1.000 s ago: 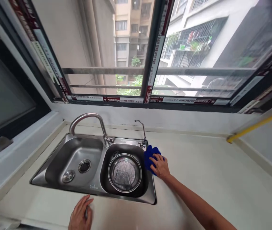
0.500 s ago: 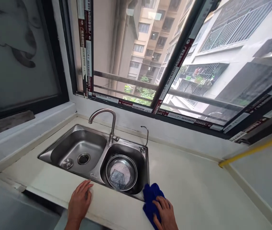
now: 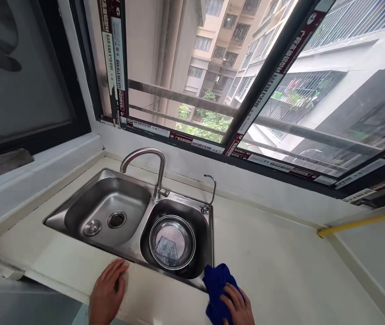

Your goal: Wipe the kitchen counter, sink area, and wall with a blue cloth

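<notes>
My left hand (image 3: pixel 107 291) rests on the counter's front edge below the sink, fingers stretched out and holding nothing. Under my right hand (image 3: pixel 237 306) is a crumpled blue cloth (image 3: pixel 216 282), gripped against the counter (image 3: pixel 266 266) beside the sink's front right corner. Some of the right hand's fingers are cut off by the bottom edge. The steel double sink (image 3: pixel 134 253) lies just ahead of both hands. In its right basin sits a round perforated metal strainer (image 3: pixel 192 243) with a clear, crinkled piece (image 3: pixel 166 251) inside.
A tall curved faucet (image 3: pixel 161 174) rises behind the sink's divider, with a thin small spout (image 3: pixel 214 189) at the back right corner. A loose drain strainer (image 3: pixel 92 227) lies in the left basin. A yellow pipe (image 3: pixel 361 223) runs along the right wall below the window.
The view has shifted a little and come closer to the sink. My right hand and the blue cloth have moved slightly right along the counter. My left hand stays on the counter edge.
</notes>
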`<action>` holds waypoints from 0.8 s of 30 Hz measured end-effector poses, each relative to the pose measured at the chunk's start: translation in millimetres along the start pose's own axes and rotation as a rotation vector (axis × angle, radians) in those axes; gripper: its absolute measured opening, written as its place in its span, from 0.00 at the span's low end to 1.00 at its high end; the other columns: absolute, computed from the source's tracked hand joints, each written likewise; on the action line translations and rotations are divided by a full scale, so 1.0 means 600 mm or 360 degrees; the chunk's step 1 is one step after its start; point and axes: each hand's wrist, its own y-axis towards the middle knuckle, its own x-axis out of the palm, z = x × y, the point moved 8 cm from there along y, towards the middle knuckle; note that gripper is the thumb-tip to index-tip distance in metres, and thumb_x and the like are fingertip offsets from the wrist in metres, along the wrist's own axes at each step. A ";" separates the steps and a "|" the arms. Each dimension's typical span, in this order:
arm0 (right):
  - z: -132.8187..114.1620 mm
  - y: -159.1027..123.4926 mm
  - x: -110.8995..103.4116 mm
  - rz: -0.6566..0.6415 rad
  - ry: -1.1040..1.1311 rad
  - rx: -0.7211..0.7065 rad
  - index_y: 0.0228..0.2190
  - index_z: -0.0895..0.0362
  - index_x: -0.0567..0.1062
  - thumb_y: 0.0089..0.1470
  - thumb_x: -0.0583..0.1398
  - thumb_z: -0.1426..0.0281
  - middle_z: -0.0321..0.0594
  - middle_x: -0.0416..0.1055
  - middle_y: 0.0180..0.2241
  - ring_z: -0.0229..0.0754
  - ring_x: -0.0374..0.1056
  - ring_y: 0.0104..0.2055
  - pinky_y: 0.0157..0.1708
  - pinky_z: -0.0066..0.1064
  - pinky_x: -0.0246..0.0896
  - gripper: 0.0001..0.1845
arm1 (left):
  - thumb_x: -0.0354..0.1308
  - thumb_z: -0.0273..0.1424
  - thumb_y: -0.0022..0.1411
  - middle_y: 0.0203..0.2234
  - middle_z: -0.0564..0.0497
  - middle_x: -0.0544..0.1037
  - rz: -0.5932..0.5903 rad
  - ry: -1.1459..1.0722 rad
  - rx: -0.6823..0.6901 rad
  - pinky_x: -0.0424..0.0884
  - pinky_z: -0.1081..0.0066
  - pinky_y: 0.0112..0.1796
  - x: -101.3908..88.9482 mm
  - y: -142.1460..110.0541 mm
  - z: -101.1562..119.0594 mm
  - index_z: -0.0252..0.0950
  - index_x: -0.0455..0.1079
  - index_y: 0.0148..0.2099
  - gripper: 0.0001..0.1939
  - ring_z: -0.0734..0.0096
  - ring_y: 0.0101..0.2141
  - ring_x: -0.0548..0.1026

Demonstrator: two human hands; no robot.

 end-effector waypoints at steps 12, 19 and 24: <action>0.124 0.191 0.011 -0.0047 0.0137 0.0198 0.48 0.53 0.73 0.52 0.57 0.69 0.44 0.69 0.60 0.54 0.60 0.62 0.59 0.48 0.52 0.21 | 0.46 0.36 0.71 0.49 0.54 0.79 -0.0152 0.0056 0.0021 0.75 0.66 0.42 0.011 0.001 -0.007 0.42 0.74 0.48 0.15 0.65 0.50 0.77; 0.287 0.321 0.040 0.0112 0.0005 0.0641 0.50 0.54 0.74 0.58 0.54 0.66 0.45 0.71 0.58 0.53 0.60 0.60 0.58 0.49 0.49 0.19 | 0.47 0.37 0.71 0.49 0.54 0.79 -0.0174 0.0069 -0.0015 0.73 0.65 0.44 0.004 0.014 0.004 0.43 0.73 0.48 0.14 0.66 0.49 0.77; 0.395 0.382 0.053 0.0023 -0.0167 0.1200 0.54 0.56 0.71 0.61 0.51 0.64 0.49 0.68 0.60 0.55 0.56 0.62 0.58 0.52 0.49 0.23 | 0.47 0.35 0.70 0.50 0.54 0.78 -0.0263 0.0012 -0.0087 0.71 0.64 0.49 0.008 0.008 -0.002 0.43 0.72 0.49 0.13 0.65 0.51 0.75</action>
